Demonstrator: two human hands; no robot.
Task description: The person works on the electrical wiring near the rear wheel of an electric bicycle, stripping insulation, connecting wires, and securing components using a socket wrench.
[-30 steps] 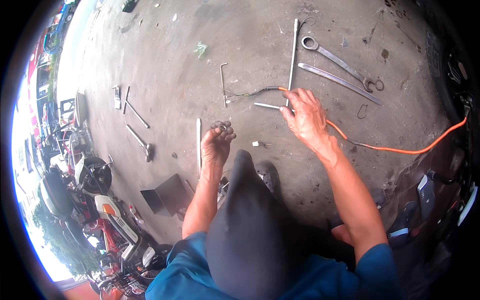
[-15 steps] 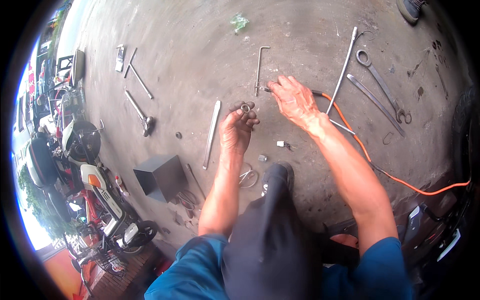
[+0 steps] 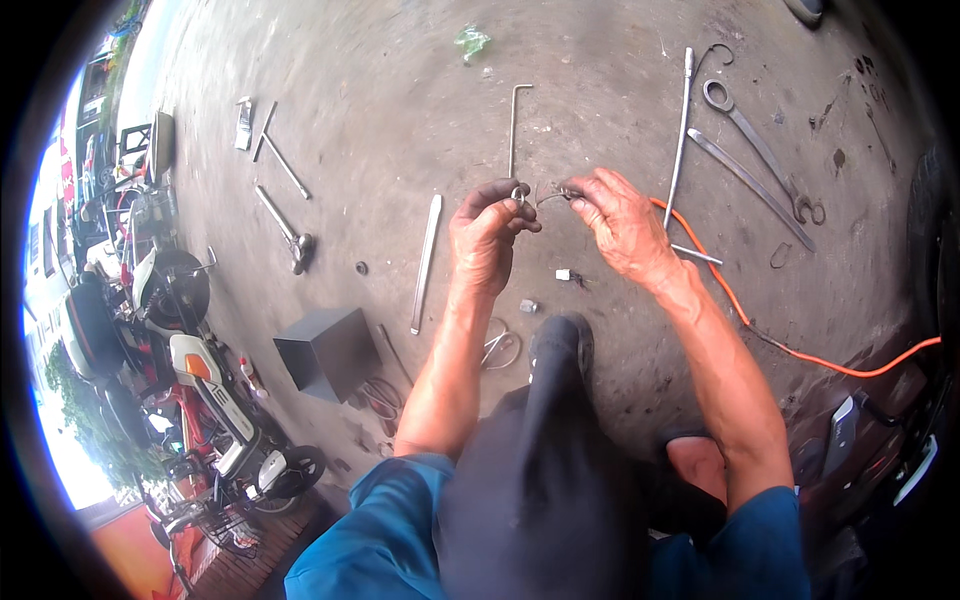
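My left hand (image 3: 488,228) is closed, pinching a small metal ring (image 3: 518,197) between thumb and fingertips. Just to its right, my right hand (image 3: 625,225) has its fingers closed on a small dark piece with a thin curved wire (image 3: 549,197) sticking out toward the ring. The fingers hide most of that piece. An orange cable (image 3: 737,303) runs up to behind my right hand; whether it joins the held piece cannot be seen. Beyond the hands, a thin L-shaped rod (image 3: 515,130) lies on the ground.
A flat bar (image 3: 426,265) lies left of my left forearm, near a dark box (image 3: 328,353). A large wrench (image 3: 755,145), a pry bar (image 3: 750,188) and a long rod (image 3: 681,125) lie to the right. A white connector (image 3: 564,275) sits near my foot. Motorcycles (image 3: 200,390) stand at left.
My hands have come closer together, the right drawing slightly nearer to me and the left moving right and up. The thin wire now shows between them, close to the ring.
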